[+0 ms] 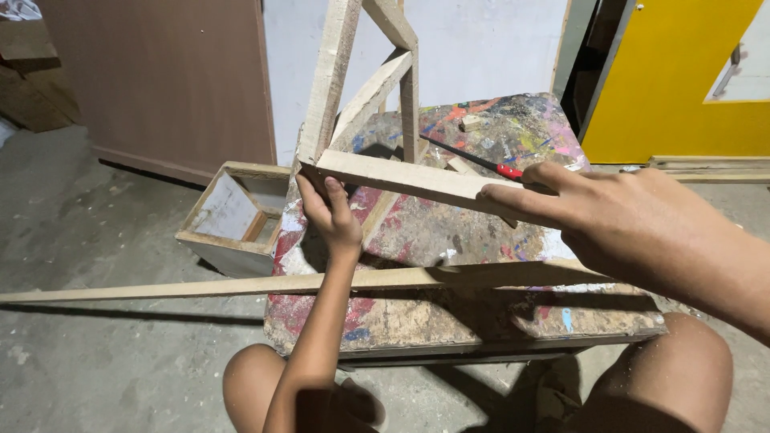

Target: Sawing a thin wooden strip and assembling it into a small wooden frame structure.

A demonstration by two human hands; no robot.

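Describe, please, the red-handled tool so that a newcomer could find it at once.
Start at the paint-splattered workbench. Just beyond the right hand lies a slim tool with a dark shaft and red handle, the only non-wooden item on it.

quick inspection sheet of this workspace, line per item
surface: paint-splattered wooden table, worn and stained
job's things: wooden frame of nailed slats, held up over the table
clutter: long wooden strip across the near edge; red-handled tool; small wood offcut
grippers: left hand grips the frame's lower corner; right hand grips its bottom slat
cables: nothing seen
surroundings: open wooden box on concrete floor; brown board; yellow door
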